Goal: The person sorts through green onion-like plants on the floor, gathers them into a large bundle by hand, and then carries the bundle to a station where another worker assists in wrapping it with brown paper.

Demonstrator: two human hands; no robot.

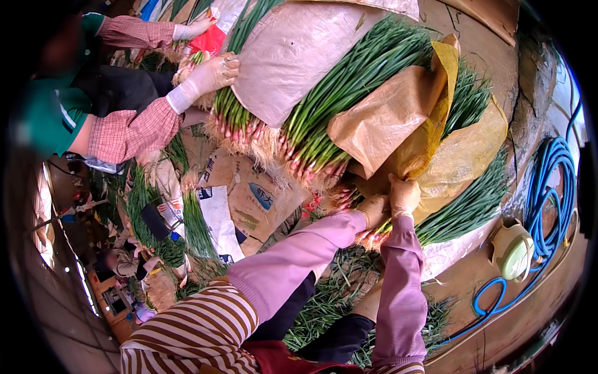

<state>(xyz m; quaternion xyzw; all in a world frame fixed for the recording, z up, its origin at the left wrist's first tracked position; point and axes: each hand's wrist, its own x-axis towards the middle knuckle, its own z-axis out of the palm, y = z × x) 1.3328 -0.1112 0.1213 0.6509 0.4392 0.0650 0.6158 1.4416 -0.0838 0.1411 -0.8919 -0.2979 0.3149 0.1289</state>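
The left hand point(374, 210) wears a thin pale glove. Its fingers are curled shut around the root end of a small bunch of green onions point(464, 209), close to the pink and white bulbs. The right hand point(405, 194) sits just beside it at about 2 o'clock, also gloved. Its fingers press on the yellow-brown paper sack point(458, 159) that lies over that bunch; I cannot tell how tightly they grip.

The bunch runs out from the hands toward 3 o'clock, with its green tops under the sack.

At 12 o'clock from the hands lies a big pile of green onions point(349, 93), roots pointing down toward the hands. A brown paper sheet point(380, 118) is laid across part of it, and a larger pale sack point(293, 56) covers more onions at 11 o'clock.

At 10 o'clock another person's gloved hand point(208, 78) rests on a bundle there.

At 3 o'clock a blue hose point(548, 187) curls on the ground, next to a pale green can point(514, 249).

At 6 o'clock cut green leaves point(330, 299) cover the floor.
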